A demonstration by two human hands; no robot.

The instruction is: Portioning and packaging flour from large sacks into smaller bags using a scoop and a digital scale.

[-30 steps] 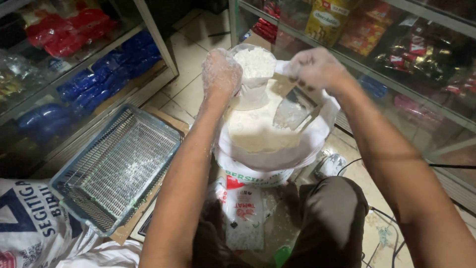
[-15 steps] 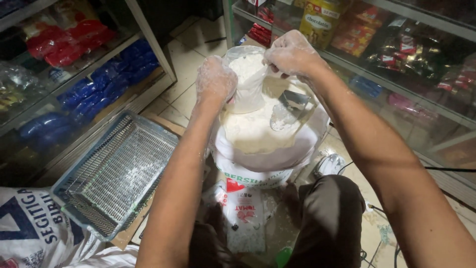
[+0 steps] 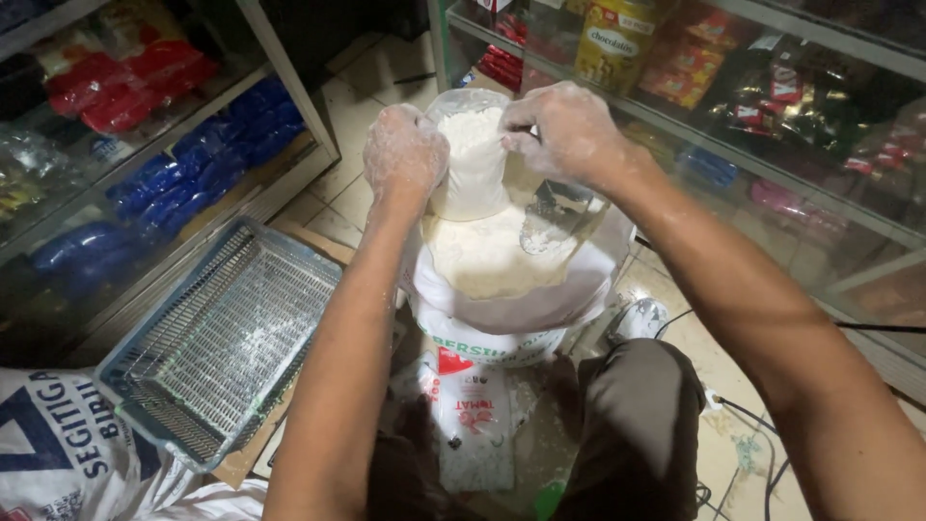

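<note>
while both hands [image 3: 405, 154] pinch flour-filled bag [image 3: 470, 164], scoop [image 3: 552, 217] rests in flour sack [image 3: 502, 289].

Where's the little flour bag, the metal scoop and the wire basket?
Bag [image 3: 470, 174], head view, on its white filled front.
Scoop [image 3: 550, 220], head view, on its metal blade.
Basket [image 3: 227, 338], head view, on its mesh bottom.

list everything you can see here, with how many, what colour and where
Small bag: one, clear, full of white powder, held above the sack.
Sack: one, white, open, on the floor between the knees.
Scoop: one, metal, lying in the sack's powder.
Wire tray: one, grey with blue rim, floor left.
Printed sack: one, white and blue, bottom left.
Glass cabinets: two, with red, blue and yellow packets, either side.
Hands: left and right, powder-dusted, gripping the small bag's top.
</note>
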